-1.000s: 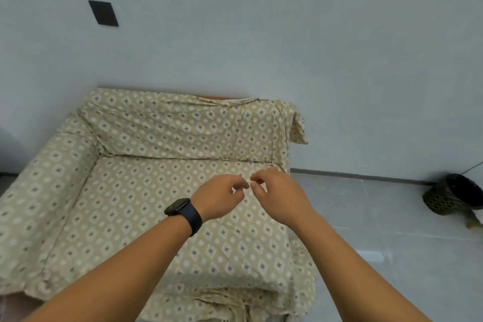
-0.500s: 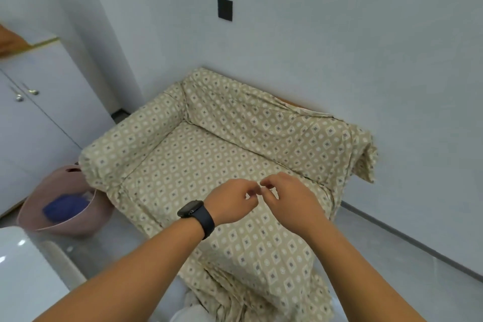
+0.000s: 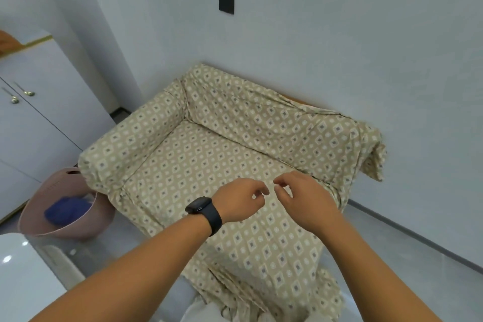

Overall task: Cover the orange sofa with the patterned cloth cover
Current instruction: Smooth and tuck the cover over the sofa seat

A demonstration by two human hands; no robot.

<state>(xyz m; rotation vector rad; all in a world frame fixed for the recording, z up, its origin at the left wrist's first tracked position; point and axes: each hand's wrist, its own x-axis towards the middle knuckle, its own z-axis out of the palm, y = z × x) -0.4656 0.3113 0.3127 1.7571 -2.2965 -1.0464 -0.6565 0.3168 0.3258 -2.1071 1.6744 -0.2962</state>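
Observation:
The patterned beige cloth cover (image 3: 209, 154) lies over the whole sofa: seat, backrest and both armrests, with its front edge bunched on the floor. A thin strip of the orange sofa (image 3: 296, 99) shows at the top of the backrest. My left hand (image 3: 240, 201), with a dark watch on its wrist, and my right hand (image 3: 303, 198) hover close together above the seat. The fingers of both are loosely curled and hold nothing; their fingertips are slightly apart.
A pink basket (image 3: 65, 212) with a blue cloth inside stands on the floor left of the sofa. White cabinets (image 3: 34, 117) line the left wall. A glossy white surface (image 3: 23, 282) sits at the lower left. A black wall plate (image 3: 226, 1) is above the sofa.
The view has swung left, showing the basket and cabinets. My hands, whose fingertips met above the seat, have drawn slightly apart.

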